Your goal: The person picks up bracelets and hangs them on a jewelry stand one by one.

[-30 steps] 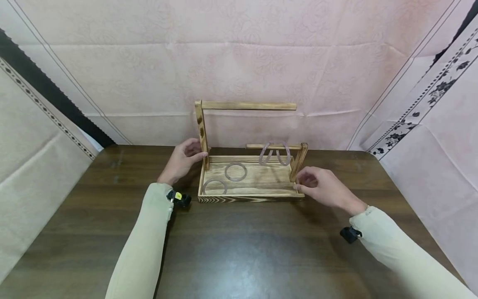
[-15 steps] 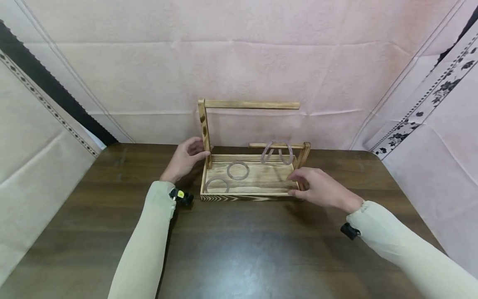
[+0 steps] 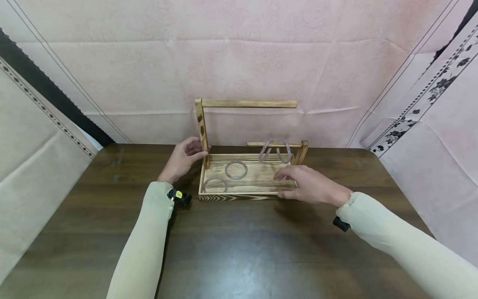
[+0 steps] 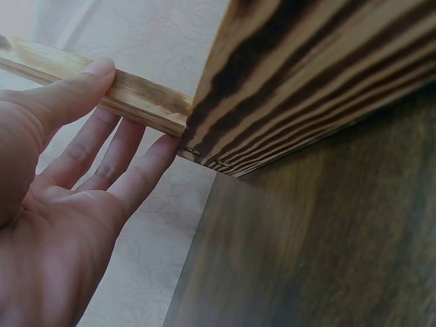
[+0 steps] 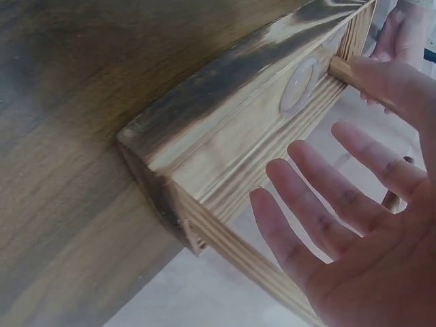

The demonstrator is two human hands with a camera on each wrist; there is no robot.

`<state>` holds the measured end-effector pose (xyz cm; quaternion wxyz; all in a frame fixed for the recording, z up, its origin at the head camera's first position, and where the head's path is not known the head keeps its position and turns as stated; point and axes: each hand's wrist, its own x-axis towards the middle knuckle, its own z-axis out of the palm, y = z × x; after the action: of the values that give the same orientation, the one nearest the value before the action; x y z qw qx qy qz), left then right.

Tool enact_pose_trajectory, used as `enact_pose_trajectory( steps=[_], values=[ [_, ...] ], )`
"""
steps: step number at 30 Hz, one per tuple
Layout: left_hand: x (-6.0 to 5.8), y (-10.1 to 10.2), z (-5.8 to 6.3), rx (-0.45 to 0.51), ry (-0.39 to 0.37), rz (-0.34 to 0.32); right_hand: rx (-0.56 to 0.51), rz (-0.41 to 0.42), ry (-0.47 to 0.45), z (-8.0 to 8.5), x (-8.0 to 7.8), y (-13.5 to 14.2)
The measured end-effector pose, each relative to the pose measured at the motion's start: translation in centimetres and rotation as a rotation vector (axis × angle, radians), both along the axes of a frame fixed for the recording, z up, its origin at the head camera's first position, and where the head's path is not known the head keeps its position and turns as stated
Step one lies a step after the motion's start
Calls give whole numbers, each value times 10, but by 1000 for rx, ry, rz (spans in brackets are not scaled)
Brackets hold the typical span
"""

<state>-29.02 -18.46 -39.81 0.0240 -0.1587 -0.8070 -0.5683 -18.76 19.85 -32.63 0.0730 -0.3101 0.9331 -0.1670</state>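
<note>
A wooden tray stand [image 3: 239,197] sits on the table, with a tall post [image 3: 202,128] at its left end and a shorter post [image 3: 301,153] at its right. My left hand [image 3: 181,160] pinches the tall post near its base; the left wrist view shows the thumb [image 4: 101,68] in front and fingers behind. My right hand [image 3: 311,184] hovers over the tray's right part, fingers spread and holding nothing. Two translucent bangles, one flat in the middle-left [image 3: 236,179] and one at the front left, lie in the tray. Two more bangles [image 3: 288,161] hang on the short bar.
A long upper bar [image 3: 248,104] runs right from the tall post, its right end free. The lower bar [image 3: 252,144] reaches left from the short post. Dark wooden table [image 3: 239,249] spreads in front, and pale patterned cloth [image 3: 239,66] hangs behind.
My right hand has moved left from the short post at the tray's right end to above the tray, its fingers spreading wider. My left hand keeps its place on the tall post.
</note>
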Motion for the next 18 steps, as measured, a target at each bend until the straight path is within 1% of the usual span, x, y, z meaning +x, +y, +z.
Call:
enact_pose_trajectory(
  steps=[12, 18],
  values=[
    [0, 1, 2, -2, -19, -2, 6, 86, -29, 6, -1, -17],
    [0, 1, 1, 6, -18, -8, 25, 107, -46, 9, -2, -26]
  ],
)
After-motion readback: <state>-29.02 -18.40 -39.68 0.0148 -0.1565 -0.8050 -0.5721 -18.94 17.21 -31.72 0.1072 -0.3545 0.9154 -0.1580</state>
